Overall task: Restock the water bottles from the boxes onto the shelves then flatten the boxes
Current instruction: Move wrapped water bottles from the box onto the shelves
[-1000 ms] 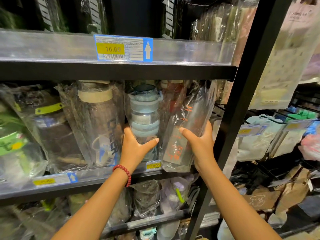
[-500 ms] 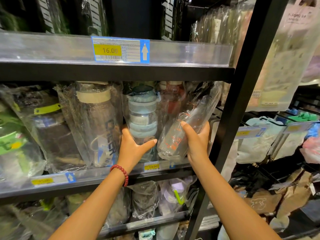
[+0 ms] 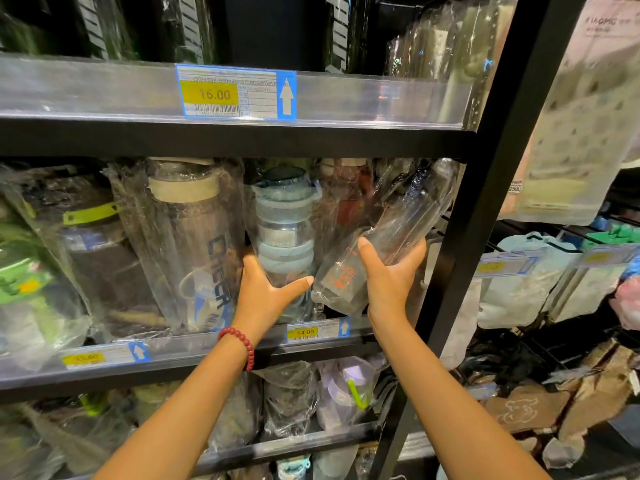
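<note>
Right hand (image 3: 391,278) grips tilted clear bottle (image 3: 391,233); left hand (image 3: 266,292) clasps blue-banded bottle (image 3: 284,230)

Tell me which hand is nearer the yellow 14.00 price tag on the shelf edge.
Left. The left hand grips the blue-lidded bottle just above and left of the 14.00 tag. The right hand holds the tilted clear bottle farther up and right.
</note>
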Demonstrator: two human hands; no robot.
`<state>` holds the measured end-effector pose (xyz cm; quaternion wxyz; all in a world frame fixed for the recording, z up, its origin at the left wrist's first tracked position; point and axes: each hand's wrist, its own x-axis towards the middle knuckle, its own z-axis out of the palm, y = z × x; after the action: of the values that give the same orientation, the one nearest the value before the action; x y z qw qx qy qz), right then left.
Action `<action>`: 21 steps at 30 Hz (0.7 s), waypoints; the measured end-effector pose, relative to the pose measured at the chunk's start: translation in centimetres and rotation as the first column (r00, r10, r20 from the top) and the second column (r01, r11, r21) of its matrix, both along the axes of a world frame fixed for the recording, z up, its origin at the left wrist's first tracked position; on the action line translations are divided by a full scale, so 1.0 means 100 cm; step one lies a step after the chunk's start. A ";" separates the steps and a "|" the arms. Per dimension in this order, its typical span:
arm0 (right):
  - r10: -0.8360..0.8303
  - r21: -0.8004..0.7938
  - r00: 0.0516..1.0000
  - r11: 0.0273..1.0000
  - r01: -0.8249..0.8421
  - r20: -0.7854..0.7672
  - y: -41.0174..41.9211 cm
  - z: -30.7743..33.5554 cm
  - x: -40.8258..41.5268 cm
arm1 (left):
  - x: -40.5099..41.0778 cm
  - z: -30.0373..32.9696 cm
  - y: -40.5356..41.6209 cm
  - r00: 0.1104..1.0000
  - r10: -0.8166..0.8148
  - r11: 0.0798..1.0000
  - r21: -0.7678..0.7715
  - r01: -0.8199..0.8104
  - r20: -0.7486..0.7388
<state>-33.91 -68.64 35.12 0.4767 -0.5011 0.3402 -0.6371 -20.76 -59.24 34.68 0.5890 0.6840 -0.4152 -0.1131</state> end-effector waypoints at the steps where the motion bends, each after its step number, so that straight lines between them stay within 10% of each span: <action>1: -0.014 -0.009 1.000 1.000 0.014 -0.004 -0.001 -0.001 0.001 | 0.000 0.000 0.000 1.000 0.003 1.000 0.000 -0.003 0.001; 21: 0.085 -0.208 0.944 0.965 -0.157 -0.318 -0.003 -0.018 -0.011 | 0.001 -0.005 0.001 0.999 0.036 0.999 -0.003 -0.036 -0.006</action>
<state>-35.05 -68.91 33.34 0.3955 -0.6657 0.3021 -0.5560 -20.66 -59.18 34.18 0.5932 0.6901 -0.4013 -0.1039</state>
